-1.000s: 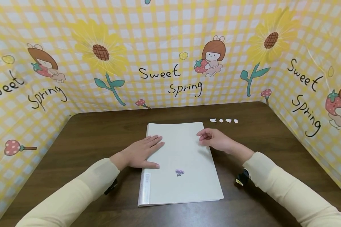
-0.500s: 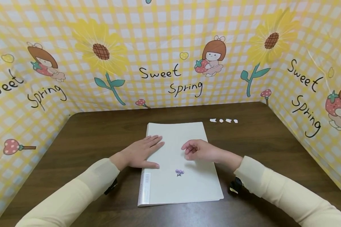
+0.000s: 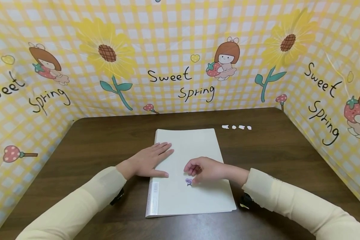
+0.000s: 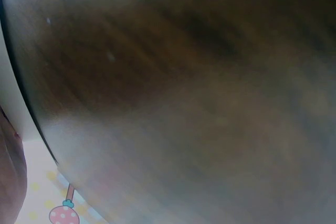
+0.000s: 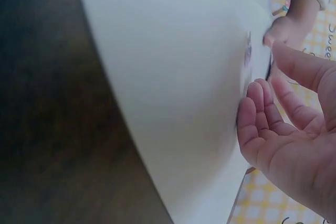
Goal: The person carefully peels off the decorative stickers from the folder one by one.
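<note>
A white folder or album [image 3: 195,201] lies on the brown table, a barcode label [image 3: 154,196] at the near end of its left spine. My left hand [image 3: 147,161] rests flat on its left side, fingers spread. On the cover is a small purple flower-shaped piece [image 3: 188,181], its right side partly hidden by my right thumb. My right hand [image 3: 208,170] is close over the cover beside the flower, fingers loosely bent. In the right wrist view, the right hand [image 5: 294,140] holds nothing, its thumb apart from the fingers. The left wrist view shows mostly blurred tabletop.
Several small white scraps [image 3: 241,127] lie in a row on the table [image 3: 267,143] beyond the folder's far right corner. A yellow checked cloth [image 3: 168,43] with printed flowers walls the table at the back and both sides.
My right hand has moved from the folder's far right edge leftward and nearer to me, down to the purple flower piece. My left hand has stayed in place on the folder.
</note>
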`<state>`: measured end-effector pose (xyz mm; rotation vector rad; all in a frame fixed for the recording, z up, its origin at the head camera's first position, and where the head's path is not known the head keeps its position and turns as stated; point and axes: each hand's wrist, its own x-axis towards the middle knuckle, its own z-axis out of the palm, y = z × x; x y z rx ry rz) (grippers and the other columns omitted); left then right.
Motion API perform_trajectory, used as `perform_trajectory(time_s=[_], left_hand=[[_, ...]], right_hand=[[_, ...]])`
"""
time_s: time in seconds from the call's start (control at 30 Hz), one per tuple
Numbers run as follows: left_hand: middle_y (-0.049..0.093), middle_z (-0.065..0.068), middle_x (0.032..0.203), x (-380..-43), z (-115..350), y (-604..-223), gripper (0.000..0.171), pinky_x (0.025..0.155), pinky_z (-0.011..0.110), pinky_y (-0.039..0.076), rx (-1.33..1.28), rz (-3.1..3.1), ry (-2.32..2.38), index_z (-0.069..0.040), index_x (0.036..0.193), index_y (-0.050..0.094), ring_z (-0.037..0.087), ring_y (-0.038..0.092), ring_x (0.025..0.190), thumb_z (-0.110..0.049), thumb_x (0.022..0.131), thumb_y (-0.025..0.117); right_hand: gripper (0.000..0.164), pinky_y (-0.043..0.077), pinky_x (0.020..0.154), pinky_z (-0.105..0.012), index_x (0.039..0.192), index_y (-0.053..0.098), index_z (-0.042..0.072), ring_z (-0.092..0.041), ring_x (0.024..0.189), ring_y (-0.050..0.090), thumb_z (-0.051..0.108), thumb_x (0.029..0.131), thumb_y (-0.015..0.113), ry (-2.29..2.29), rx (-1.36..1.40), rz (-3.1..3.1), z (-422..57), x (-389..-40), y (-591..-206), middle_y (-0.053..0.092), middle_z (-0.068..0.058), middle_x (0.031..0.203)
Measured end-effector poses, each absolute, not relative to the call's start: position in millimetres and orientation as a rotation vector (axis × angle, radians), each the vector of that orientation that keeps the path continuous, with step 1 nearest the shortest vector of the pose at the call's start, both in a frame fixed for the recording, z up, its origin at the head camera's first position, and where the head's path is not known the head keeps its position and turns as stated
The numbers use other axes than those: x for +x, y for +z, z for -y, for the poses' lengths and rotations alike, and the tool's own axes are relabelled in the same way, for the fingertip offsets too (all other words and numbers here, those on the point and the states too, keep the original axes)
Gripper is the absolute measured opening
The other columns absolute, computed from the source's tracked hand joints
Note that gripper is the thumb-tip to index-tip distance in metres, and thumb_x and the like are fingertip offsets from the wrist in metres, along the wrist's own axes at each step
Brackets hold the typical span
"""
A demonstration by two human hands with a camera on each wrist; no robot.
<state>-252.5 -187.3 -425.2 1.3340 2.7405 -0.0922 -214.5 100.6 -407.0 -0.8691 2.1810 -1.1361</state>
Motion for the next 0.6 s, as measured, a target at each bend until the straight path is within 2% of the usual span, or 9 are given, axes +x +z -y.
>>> perform_trajectory(time_s=[0.6], left_hand=[[0.012, 0.012, 0.161, -249.7, 186.0, -420.7, 0.099, 0.116, 0.040, 0.012, 1.327, -2.735, -0.079, -0.011, 0.156, 0.020, 0.025, 0.008, 0.147, -0.081, 0.086, 0.029]], right_hand=[[0.021, 0.045, 0.074, -0.024, 0.100, 0.071, 0.008, -0.015, 0.081, 0.052, 0.001, 0.081, 0.078, -0.985, -1.059, -2.263, -97.2, -211.3, -413.4, 0.058, 0.000, 0.085]])
